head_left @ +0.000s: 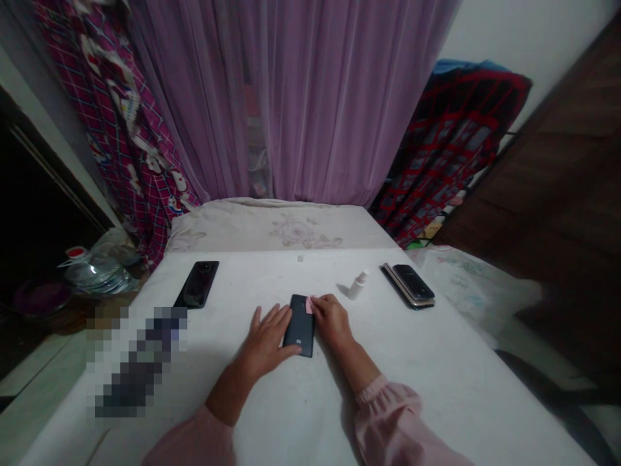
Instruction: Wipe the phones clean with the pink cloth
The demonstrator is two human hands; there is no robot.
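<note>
On the white table [427, 382], a phone [196, 285] lies to my left and a small spray bottle [358, 285] to my right. Between my hands lies a dark phone [297, 330]. My left hand [264, 343] spreads wide, thumb on the phone. My right hand [331, 320] pinches a pink scrap [309, 305] against its top corner.

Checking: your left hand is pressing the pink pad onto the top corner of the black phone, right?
No: the head view shows the pink pad under your right hand, not your left hand. It is pressed onto the top corner of the black phone.
</note>
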